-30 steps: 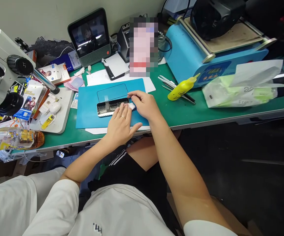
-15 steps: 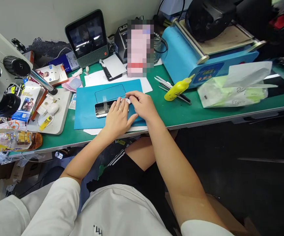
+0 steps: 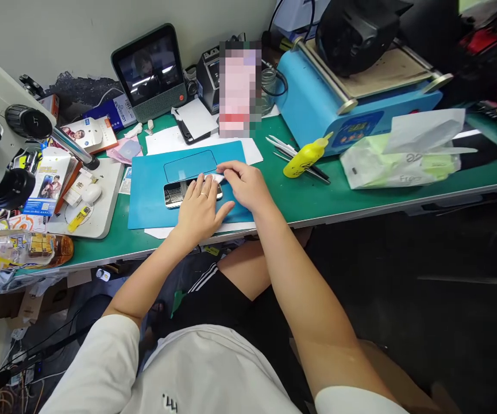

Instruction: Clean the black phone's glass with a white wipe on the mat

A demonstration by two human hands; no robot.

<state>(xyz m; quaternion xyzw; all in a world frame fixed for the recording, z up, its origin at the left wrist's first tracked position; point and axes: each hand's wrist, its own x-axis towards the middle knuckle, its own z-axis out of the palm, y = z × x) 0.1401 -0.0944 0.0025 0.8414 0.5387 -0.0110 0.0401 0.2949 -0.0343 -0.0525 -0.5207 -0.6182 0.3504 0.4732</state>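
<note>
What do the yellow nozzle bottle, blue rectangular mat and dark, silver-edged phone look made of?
Yellow nozzle bottle: likely plastic, satin; smooth body, soft highlights.
Blue rectangular mat: maybe rubber or silicone, matte; even colour, no sharp glare.
Dark, silver-edged phone: likely glass face, glossy; crisp reflections.

Bare green tabletop [image 3: 304, 204] extends along the front edge, right of the right forearm [image 3: 300, 276]. The yellow squeeze bottle [image 3: 305, 158] and tissue pack [image 3: 395, 169] bound this passage; the blue machine [image 3: 308, 100] blocks the rear. A narrow gap separates the blue mat [image 3: 147, 201] from the microscope base [image 3: 104, 210].
</note>
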